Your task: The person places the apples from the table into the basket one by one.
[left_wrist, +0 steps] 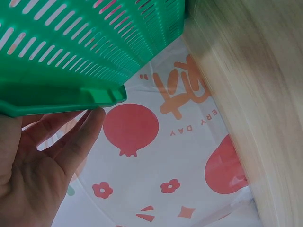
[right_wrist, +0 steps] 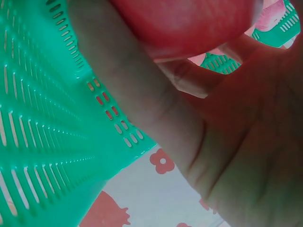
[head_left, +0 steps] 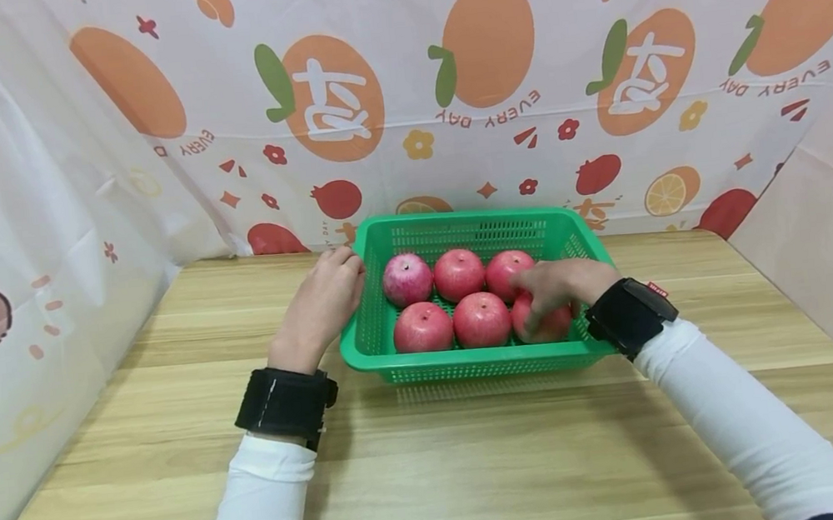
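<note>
A green plastic basket (head_left: 464,357) stands on the table with several red apples in it, in two rows. My left hand (head_left: 324,301) holds the basket's left rim; in the left wrist view the fingers (left_wrist: 78,142) lie under the rim. At the basket's right end my right hand (head_left: 558,284) reaches in and grips the front right apple (head_left: 547,324). The right wrist view shows the thumb and fingers around that apple (right_wrist: 189,28). Beside it lie the front middle apple (head_left: 482,320) and the back right apple (head_left: 506,272). A paler, speckled apple (head_left: 408,280) sits at back left.
The wooden table (head_left: 481,463) extends in front of and beside the basket. Right behind the basket hangs a white cloth (head_left: 416,176) printed with fruit. More cloth (head_left: 44,220) hangs along the left side, and a pale wall (head_left: 828,237) is at the right.
</note>
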The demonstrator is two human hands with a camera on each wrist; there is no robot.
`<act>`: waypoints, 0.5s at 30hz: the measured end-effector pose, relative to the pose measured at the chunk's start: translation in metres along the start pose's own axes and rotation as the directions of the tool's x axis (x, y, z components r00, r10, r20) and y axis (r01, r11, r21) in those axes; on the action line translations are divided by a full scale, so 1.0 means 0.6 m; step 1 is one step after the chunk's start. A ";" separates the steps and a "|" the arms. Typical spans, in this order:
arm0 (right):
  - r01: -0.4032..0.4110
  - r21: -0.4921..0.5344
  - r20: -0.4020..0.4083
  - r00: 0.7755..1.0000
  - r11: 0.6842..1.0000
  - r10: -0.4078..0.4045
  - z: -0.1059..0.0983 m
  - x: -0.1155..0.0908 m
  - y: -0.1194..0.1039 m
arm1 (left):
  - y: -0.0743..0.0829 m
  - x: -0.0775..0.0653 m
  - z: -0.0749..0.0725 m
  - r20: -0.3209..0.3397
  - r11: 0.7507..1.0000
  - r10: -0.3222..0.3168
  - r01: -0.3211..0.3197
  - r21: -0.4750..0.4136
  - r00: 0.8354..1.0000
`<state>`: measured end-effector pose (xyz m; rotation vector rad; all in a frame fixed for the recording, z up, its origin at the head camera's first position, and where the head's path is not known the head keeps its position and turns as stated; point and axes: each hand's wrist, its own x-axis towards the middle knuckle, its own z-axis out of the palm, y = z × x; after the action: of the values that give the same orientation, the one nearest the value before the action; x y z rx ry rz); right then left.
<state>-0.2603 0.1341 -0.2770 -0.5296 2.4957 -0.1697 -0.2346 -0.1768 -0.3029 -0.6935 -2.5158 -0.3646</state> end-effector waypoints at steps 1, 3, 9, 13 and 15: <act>-0.001 -0.004 0.002 1.000 1.000 0.001 0.000 -0.001 0.001 | 0.001 0.000 0.000 0.002 1.000 -0.001 0.001 -0.001 1.000; -0.003 -0.001 0.006 1.000 1.000 0.003 0.001 -0.001 0.001 | 0.001 0.001 0.000 0.007 1.000 -0.006 0.006 -0.001 1.000; 0.000 0.061 0.028 1.000 0.998 -0.002 -0.001 -0.007 0.004 | 0.003 0.001 -0.001 0.015 1.000 -0.013 0.013 -0.002 1.000; 0.002 0.093 0.035 0.999 0.996 -0.005 -0.004 -0.008 0.006 | 0.003 0.000 -0.001 0.001 1.000 0.000 0.000 0.002 1.000; 0.007 0.092 0.032 0.999 0.996 -0.010 -0.005 -0.008 0.006 | 0.002 0.000 -0.001 -0.006 1.000 0.004 -0.004 0.005 1.000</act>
<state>-0.2594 0.1397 -0.2730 -0.5010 2.4413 -0.2751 -0.2336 -0.1758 -0.3023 -0.6946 -2.5082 -0.3579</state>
